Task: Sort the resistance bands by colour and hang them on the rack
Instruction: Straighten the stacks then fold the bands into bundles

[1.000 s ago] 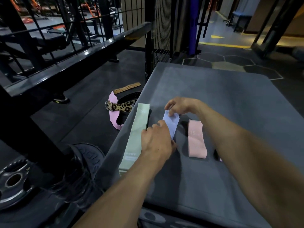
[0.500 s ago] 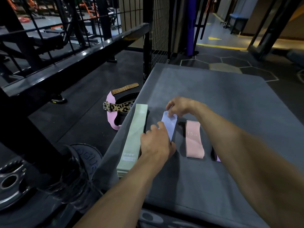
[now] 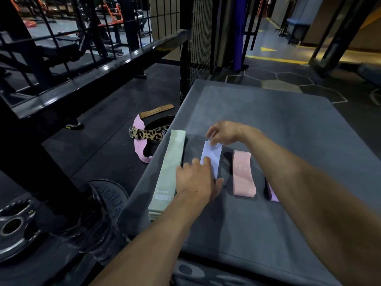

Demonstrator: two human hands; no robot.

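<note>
Both hands are on the pale lilac fabric band (image 3: 212,156), lying on the grey padded platform (image 3: 288,124) between the long mint-green band (image 3: 170,174) and the pink band (image 3: 243,174). The right hand (image 3: 224,132) pinches its far end; the left hand (image 3: 198,180) presses the near end with fingers together. Little has shifted over the last second: the hands hold the same straightening grips. Sorting continues; nothing hangs on the rack yet.

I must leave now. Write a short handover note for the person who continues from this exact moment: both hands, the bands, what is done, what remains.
Left hand: rests on the near end of the lilac band; grip unclear.
Right hand: pinches the far end of the same band.
Bands lie side by side on the grey mat: green band at left, lilac, pink band, then a purple band mostly hidden by the right forearm.
Done: bands laid out by colour.
Left: hang all of them on the rack; none hangs yet.
</note>
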